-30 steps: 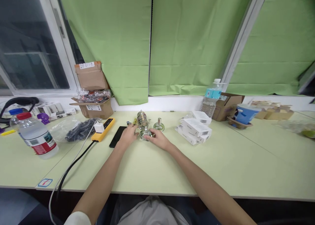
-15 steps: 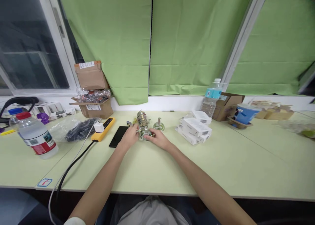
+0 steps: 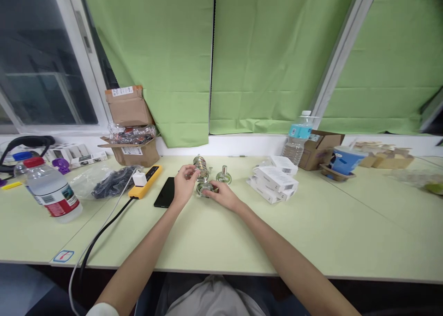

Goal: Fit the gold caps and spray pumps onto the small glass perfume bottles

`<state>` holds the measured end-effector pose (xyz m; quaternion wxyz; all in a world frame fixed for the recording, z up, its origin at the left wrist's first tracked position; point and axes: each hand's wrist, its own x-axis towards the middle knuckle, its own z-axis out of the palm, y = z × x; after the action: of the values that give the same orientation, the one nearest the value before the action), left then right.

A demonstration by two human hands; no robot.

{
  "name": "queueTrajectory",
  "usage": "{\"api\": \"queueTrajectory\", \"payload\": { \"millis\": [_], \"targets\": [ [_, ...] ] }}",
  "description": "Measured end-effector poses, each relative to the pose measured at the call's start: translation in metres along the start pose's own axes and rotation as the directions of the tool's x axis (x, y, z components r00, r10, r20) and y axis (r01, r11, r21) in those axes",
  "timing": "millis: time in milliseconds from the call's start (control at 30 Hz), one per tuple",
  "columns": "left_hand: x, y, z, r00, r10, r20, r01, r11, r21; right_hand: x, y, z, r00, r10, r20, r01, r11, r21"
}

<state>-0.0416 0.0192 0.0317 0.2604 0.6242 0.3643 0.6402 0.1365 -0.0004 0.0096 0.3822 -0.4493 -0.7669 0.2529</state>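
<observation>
- Work in hand: a round glass bottle (image 3: pixel 201 191) stood on the worktop (image 3: pixel 214 242), directly ahead of the wearer; clock positions are read from it, twelve being the far edge.
- Right hand (image 3: pixel 224 195): gripped the bottle's three-o'clock side, thumb nearest the viewer.
- Left hand (image 3: pixel 184 184): raised at ten o'clock, thumb and fingers curled together; whether they pinched a small part could not be told.
- Progress: with both hands engaged, handling of the bottle was judged unfinished; its top was too small to read, so the share done or left remained uncertain. A second glass bottle (image 3: pixel 224 176), at two o'clock, bore an upright silver-coloured top and stood apart from the hands.
- Obstructions: a clear jar (image 3: pixel 200 160) stood at twelve, just beyond the bottle, partly covered by the left hand, and hemmed in the far side.
- Surroundings: a black phone (image 3: pixel 164 195) and a yellow power strip (image 3: pixel 141 189) lay towards nine; stacked white boxes (image 3: pixel 275 178) lay at three; a water bottle (image 3: pixel 294 147) stood farther off at two.
</observation>
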Motion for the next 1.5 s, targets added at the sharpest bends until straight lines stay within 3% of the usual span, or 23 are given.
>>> {"api": "queueTrajectory", "payload": {
  "millis": [167, 333, 533, 933, 1233, 1500],
  "targets": [
    [-0.008, 0.001, 0.010, 1.000, -0.005, 0.018, 0.007, 0.993, -0.116, 0.001, 0.002, 0.001, 1.000, -0.007, -0.003, 0.007, 1.000, -0.006],
    [-0.016, 0.006, 0.016, 0.994, 0.064, 0.088, -0.063, 0.998, -0.015, 0.003, 0.007, 0.003, 0.999, -0.024, -0.022, 0.023, 0.999, -0.027],
    [-0.017, 0.004, 0.016, 0.989, 0.060, 0.136, -0.069, 0.996, 0.059, 0.004, 0.009, 0.003, 0.999, -0.036, -0.017, 0.036, 0.999, -0.019],
    [-0.018, 0.007, 0.014, 0.977, 0.129, 0.169, -0.160, 0.969, 0.186, 0.004, 0.010, 0.002, 0.999, -0.040, 0.010, 0.040, 0.999, -0.014],
    [-0.019, 0.003, 0.015, 0.984, 0.095, 0.152, -0.115, 0.985, 0.128, 0.003, 0.009, 0.003, 0.999, -0.033, -0.011, 0.033, 0.999, -0.017],
    [-0.019, -0.001, 0.015, 0.974, 0.135, 0.179, -0.164, 0.974, 0.159, 0.004, 0.009, 0.002, 0.999, -0.032, 0.008, 0.032, 0.999, -0.013]
  ]
}}
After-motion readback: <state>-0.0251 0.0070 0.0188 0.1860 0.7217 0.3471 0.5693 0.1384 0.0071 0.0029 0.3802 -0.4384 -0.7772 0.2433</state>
